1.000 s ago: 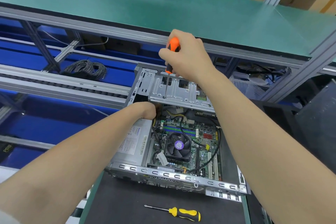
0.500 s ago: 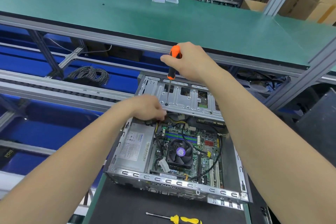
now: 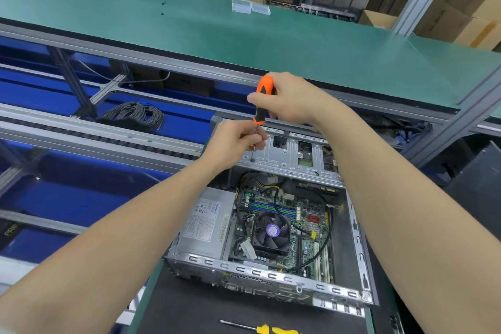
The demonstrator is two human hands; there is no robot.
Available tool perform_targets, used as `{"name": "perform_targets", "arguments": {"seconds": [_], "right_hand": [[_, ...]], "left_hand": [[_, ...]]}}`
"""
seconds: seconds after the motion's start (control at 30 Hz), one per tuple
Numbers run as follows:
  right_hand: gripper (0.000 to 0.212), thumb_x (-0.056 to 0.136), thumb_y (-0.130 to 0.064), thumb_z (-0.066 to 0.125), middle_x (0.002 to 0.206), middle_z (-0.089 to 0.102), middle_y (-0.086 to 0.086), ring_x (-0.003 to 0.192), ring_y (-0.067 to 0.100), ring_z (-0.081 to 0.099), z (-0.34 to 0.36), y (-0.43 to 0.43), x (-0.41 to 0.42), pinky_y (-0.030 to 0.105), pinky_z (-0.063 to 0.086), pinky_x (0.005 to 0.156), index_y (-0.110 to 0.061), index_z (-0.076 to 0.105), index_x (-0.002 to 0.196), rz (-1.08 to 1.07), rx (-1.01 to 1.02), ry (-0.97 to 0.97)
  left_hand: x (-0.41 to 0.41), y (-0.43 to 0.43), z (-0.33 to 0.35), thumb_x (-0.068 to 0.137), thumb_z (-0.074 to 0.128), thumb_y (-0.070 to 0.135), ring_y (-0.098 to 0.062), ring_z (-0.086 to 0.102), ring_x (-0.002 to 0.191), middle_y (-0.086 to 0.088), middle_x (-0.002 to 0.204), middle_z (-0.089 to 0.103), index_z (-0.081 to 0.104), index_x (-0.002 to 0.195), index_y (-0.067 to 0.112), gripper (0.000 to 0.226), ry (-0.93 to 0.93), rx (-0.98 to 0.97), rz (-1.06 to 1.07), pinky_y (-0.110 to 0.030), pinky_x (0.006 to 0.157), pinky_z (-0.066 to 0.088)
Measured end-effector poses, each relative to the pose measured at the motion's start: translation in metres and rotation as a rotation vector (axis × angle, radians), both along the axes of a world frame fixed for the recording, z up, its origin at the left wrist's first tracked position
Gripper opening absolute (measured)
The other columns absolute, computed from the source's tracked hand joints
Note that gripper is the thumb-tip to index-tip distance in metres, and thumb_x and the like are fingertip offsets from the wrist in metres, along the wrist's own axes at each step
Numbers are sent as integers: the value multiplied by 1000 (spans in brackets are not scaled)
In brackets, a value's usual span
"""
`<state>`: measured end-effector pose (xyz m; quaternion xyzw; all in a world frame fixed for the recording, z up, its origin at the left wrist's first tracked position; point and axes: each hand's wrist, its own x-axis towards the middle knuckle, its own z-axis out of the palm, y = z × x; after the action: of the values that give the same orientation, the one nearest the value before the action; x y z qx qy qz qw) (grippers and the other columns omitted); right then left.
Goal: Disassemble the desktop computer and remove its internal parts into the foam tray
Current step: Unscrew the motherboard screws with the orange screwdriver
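Open desktop computer (image 3: 244, 270) on the dark bench (image 3: 189, 312), lid off: grey power supply (image 3: 208, 222) at its left, green motherboard (image 3: 307, 248) with a black cooler fan (image 3: 272, 232) at centre. Silver drive cage (image 3: 290, 156) across the far end of the case, directly beneath both hands. Right hand (image 3: 294, 97) uppermost, fingers clamped round the orange handle of a screwdriver (image 3: 262, 95) held near upright. Left hand (image 3: 233, 144) just below, fingers (image 3: 257, 141) pinched together on the bare steel shaft. Tip down on the left part of the cage, just beneath the left fingers. Motherboard and power supply nearer the camera than the fingers, touched by neither hand. Yellow-handled screwdriver (image 3: 271, 329) flat on the bench, well apart from the fingers, at the near edge.
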<state>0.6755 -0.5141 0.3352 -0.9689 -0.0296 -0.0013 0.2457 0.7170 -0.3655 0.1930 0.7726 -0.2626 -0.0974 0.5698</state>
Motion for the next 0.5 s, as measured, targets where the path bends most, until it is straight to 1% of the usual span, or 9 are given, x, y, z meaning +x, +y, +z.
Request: {"name": "perform_targets", "arguments": {"seconds": [0.07, 0.1, 0.17, 0.2, 0.23, 0.3, 0.37, 0.43, 0.5], "right_hand": [[31, 93, -49, 59, 82, 71, 4, 73, 20, 62, 3, -1, 0, 32, 41, 59, -18, 57, 96, -11, -61, 27], [30, 92, -47, 59, 87, 70, 4, 78, 23, 64, 5, -1, 0, 33, 42, 61, -18, 55, 100, -22, -97, 23], [33, 88, -47, 60, 96, 66, 5, 87, 29, 61, 9, 0, 0, 36, 43, 64, -19, 54, 106, -41, -205, -38], [36, 88, -50, 60, 97, 64, 5, 88, 29, 58, 10, 2, 0, 36, 43, 64, -19, 55, 105, -49, -275, -88], [39, 88, -55, 58, 94, 62, 5, 86, 30, 58, 12, 4, 1, 35, 42, 62, -18, 57, 101, -65, -341, -141], [49, 89, -66, 52, 80, 54, 4, 71, 28, 54, 16, 10, 2, 31, 35, 53, -17, 57, 83, -135, -432, -219], [55, 91, -69, 49, 72, 44, 1, 60, 25, 44, 18, 17, 3, 30, 29, 52, -19, 46, 69, -190, -484, -243], [57, 92, -69, 49, 71, 40, 1, 58, 24, 40, 17, 22, 4, 30, 28, 53, -20, 38, 65, -199, -489, -237], [57, 94, -67, 51, 71, 38, 1, 56, 21, 38, 15, 27, 6, 29, 26, 51, -20, 36, 65, -186, -492, -215]], "left_hand": [[-3, -2, 1, 97, 61, -2, -14, 76, 76, 0, 77, 77, 74, 91, 13, 21, -19, -16, 22, -20, 73, 59], [-4, -3, 1, 95, 63, -2, -14, 75, 75, 0, 75, 76, 74, 90, 13, 20, -25, -22, 31, -20, 72, 59], [-6, -6, 1, 93, 69, 1, -18, 76, 76, -1, 76, 77, 75, 89, 14, 15, -19, -37, 54, -28, 74, 63], [-7, -7, 1, 91, 72, 3, -20, 76, 77, -3, 76, 77, 76, 87, 16, 14, -12, -45, 69, -34, 76, 64], [-7, -7, 1, 89, 76, 6, -22, 76, 78, -4, 77, 77, 76, 85, 19, 13, -8, -47, 87, -38, 78, 64], [-7, -7, -1, 86, 81, 12, -23, 76, 76, -5, 76, 77, 75, 81, 23, 13, -15, -50, 134, -42, 76, 64], [-6, -6, 0, 82, 85, 17, -27, 74, 74, -9, 75, 75, 71, 74, 22, 17, -34, -52, 178, -44, 72, 64], [-5, -6, 1, 78, 89, 22, -26, 72, 69, -11, 74, 73, 63, 66, 19, 29, -43, -41, 202, -44, 68, 64], [-5, -7, 2, 75, 91, 25, -21, 68, 64, -8, 69, 69, 54, 62, 18, 40, -27, -29, 208, -46, 67, 64]]}}
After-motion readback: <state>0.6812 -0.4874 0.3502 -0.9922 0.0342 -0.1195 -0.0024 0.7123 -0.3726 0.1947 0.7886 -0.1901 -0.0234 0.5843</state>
